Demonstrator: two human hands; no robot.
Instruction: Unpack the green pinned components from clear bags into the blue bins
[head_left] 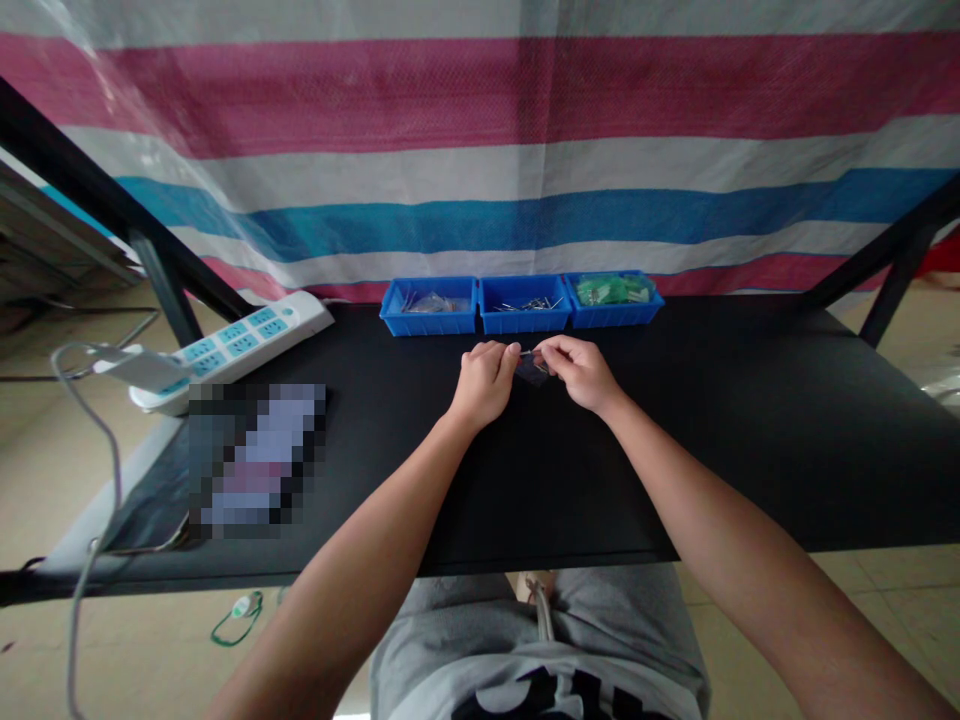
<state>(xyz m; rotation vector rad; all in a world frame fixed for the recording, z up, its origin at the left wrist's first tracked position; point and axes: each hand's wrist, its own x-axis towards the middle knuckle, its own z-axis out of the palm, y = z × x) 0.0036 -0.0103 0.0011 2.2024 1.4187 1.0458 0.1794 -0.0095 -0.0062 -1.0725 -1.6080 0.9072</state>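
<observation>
as i look down through the head camera from far away, a small clear bag [533,372] sits right between the left hand [484,382] and the right hand [583,372], touching both, so neither is nearer. both hands are pinched small, and i have one side of the bag in each. its pale top edge runs left to right. i can't tell its long way, or what is in it. just past the hands, on the far side, three blue bins stand in a row: the left bin [439,324] has clear bags, the middle bin [526,321] thin metal bits, the right bin [621,314] green packets. the table [750,430] is flat and black. a white power strip [300,322] lies far left, and a striped sheet [465,110] hangs behind.
</observation>
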